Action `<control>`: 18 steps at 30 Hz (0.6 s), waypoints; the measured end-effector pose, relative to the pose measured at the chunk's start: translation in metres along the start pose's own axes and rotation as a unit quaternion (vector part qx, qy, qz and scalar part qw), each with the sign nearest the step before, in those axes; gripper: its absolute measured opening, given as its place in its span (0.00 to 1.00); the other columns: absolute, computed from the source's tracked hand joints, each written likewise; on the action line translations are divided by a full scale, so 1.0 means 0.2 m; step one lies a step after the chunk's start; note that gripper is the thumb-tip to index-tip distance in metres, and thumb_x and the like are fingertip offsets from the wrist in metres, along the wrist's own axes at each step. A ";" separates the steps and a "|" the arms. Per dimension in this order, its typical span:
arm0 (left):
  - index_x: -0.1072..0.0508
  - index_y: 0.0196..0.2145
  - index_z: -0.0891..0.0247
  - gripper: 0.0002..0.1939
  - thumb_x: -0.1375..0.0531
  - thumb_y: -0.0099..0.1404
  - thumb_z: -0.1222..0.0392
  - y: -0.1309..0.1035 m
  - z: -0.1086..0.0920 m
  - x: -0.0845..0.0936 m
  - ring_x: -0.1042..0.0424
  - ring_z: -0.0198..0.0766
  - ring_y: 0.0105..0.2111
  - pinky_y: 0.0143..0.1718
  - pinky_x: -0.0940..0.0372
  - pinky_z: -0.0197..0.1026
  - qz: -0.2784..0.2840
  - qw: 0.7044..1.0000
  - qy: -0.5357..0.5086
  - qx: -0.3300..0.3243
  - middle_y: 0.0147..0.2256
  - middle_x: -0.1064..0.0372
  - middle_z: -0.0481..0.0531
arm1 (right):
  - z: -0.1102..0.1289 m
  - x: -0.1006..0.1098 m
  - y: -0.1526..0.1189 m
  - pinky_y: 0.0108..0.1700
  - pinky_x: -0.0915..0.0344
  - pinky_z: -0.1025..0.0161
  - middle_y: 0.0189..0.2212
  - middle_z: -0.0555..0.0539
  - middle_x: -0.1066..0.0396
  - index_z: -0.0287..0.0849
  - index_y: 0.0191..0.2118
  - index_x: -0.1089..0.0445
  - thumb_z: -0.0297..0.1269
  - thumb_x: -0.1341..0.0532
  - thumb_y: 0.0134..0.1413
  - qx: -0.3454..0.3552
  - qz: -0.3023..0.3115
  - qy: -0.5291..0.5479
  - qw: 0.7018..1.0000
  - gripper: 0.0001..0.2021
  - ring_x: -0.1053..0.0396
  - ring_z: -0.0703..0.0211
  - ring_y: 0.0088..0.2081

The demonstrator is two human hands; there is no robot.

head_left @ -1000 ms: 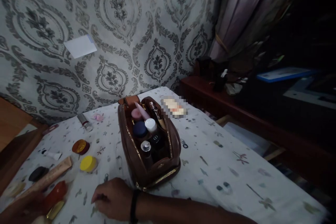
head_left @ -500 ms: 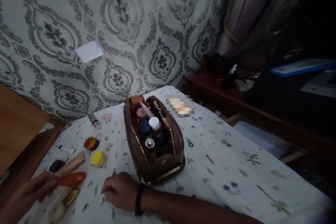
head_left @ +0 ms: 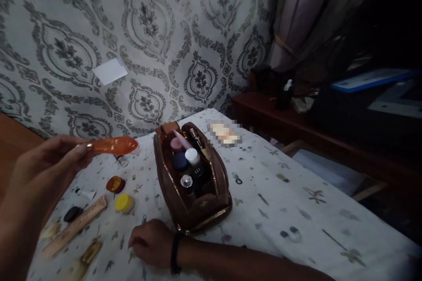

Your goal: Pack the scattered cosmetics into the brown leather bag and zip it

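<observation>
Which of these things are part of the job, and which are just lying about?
Apparently involved:
left hand, holding the orange item
right hand, beside the open brown bag
yellow-lidded jar
peach tube

Seemingly lying about:
white card
cream item

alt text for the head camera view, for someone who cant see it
A left hand holds an orange item above a patterned cloth. The right hand rests before an open brown bag of cosmetics; a yellow-lidded jar and a long tube lie left.

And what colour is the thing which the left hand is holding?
Orange, glossy; the head view shows it best.
</observation>
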State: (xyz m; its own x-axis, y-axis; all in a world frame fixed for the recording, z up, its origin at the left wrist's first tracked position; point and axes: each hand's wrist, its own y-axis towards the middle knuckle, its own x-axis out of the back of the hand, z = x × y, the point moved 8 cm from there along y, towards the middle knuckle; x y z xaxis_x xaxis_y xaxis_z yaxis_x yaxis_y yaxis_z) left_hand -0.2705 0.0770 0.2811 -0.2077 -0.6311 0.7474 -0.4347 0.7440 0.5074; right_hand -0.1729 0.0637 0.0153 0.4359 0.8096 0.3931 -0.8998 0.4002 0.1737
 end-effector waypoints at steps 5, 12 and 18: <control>0.27 0.35 0.61 0.17 0.42 0.60 0.44 0.10 -0.50 -0.25 0.32 0.38 0.29 0.32 0.36 0.40 0.114 0.982 -0.046 -0.142 0.27 0.31 0.46 | -0.02 -0.01 0.00 0.40 0.34 0.70 0.35 0.49 0.20 0.42 0.42 0.22 0.29 0.40 0.50 -0.016 0.010 0.014 1.000 0.14 0.26 0.61 0.35; 0.28 0.32 0.60 0.12 0.48 0.66 0.53 0.12 -0.67 -0.57 0.34 0.36 0.26 0.29 0.46 0.37 0.235 0.909 0.168 -0.299 0.25 0.30 0.46 | -0.02 -0.01 0.00 0.39 0.35 0.69 0.34 0.49 0.20 0.42 0.42 0.22 0.30 0.40 0.51 -0.017 0.011 0.007 1.000 0.13 0.25 0.60 0.35; 0.27 0.30 0.59 0.07 0.45 0.64 0.60 0.14 -0.68 -0.76 0.30 0.40 0.31 0.32 0.43 0.38 0.291 0.859 0.254 -0.337 0.28 0.29 0.49 | -0.03 -0.03 0.02 0.41 0.34 0.69 0.35 0.50 0.20 0.44 0.41 0.22 0.30 0.40 0.50 -0.002 0.000 -0.004 1.000 0.13 0.25 0.59 0.37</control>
State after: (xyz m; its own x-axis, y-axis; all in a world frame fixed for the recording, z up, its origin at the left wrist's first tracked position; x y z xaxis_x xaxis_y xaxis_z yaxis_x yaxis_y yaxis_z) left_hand -0.1327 0.2232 0.2405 0.2662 -0.0601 0.9620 0.2543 0.9671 -0.0099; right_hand -0.1786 0.0629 0.0085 0.4354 0.8067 0.3997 -0.8999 0.4017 0.1695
